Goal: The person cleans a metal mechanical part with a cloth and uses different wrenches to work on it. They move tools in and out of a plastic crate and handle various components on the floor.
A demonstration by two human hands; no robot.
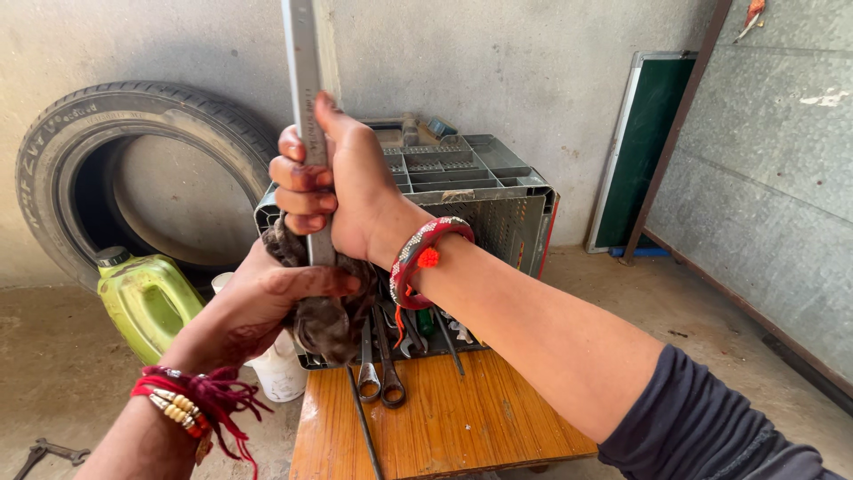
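Our right hand (pixel 333 191) is clenched around a long flat silver steel wrench (pixel 305 98), held upright in front of us with its shaft running out of the top of the view. Our left hand (pixel 267 307) is closed around a dark, grimy cloth rag (pixel 324 324) bunched about the lower end of the wrench, just under the right hand's fingers. Both wrists carry red thread and bead bands. Beneath our hands we see a grey plastic toolbox (pixel 498 191) with its compartment tray open, resting on an orange wooden tabletop (pixel 462 418), with two steel ring spanners (pixel 380 378) hanging over its front edge. To the left, a worn black rubber tyre (pixel 84 133) leans against the concrete wall, with a yellow-green plastic jerrycan (pixel 147 302) on the floor in front of it.
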